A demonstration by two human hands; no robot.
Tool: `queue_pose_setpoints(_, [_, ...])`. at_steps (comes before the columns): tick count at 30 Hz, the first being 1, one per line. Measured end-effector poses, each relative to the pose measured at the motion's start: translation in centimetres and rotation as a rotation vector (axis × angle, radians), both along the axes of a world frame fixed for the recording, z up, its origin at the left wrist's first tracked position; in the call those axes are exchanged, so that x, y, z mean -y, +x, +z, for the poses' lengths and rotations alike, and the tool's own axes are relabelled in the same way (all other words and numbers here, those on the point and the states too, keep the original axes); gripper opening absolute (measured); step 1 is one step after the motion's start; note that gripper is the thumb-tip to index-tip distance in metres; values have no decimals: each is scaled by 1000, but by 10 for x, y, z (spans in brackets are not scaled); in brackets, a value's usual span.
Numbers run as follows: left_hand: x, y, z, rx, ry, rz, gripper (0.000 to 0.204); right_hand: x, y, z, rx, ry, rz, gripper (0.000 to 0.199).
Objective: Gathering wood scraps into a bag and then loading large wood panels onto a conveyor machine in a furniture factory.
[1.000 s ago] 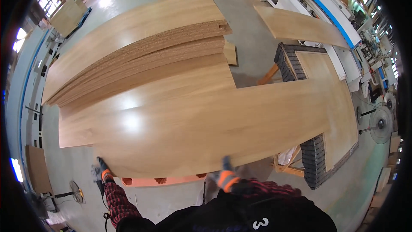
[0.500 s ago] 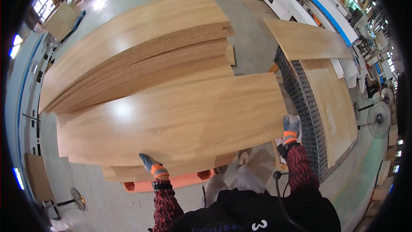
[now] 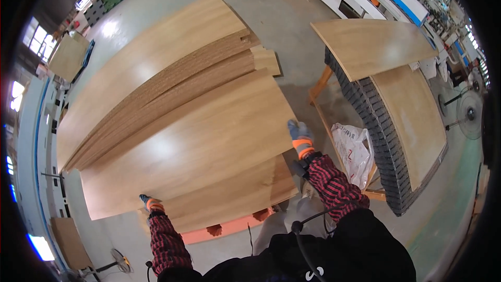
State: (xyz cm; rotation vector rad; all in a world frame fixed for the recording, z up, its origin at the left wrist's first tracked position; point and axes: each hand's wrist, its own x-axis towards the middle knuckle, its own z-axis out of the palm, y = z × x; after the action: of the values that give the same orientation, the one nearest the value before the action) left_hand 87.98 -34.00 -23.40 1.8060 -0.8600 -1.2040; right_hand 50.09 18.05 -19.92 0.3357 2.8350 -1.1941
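Observation:
A large wood-look board (image 3: 193,138) lies slanted in front of me, its far long edge against a stack of similar boards (image 3: 156,70). My left hand (image 3: 151,202), in a blue-grey glove with an orange cuff, grips the near edge toward the left end. At the right end my right hand (image 3: 300,133), gloved alike, is closed on the edge near the corner. Both palms and some fingers are hidden. Below the held board another wooden board (image 3: 240,177) shows along the near side, above an orange pallet (image 3: 229,228).
On the right, a stand wrapped in dark ribbed padding (image 3: 373,125) carries a board (image 3: 376,47) across another one. A white printed sack (image 3: 352,151) lies beside its wooden frame. A pedestal fan (image 3: 469,115) stands far right, a smaller fan (image 3: 121,261) at lower left. White machinery (image 3: 334,2) stands beyond.
The held board has shifted left, its right end now well away from the padded stand. Both hands moved left with it, and more of the board underneath shows. My view has also turned slightly.

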Motion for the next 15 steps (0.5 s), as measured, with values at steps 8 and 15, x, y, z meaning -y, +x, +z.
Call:
queue_pose_setpoints(8, [50,20,0,1,-181,-330,54,40,21,5,-138,169,25,46])
queue_pose_setpoints(15, [-86,34,-41,-16,-353,-540,44,-123,-105,9,62,1568,1124,30])
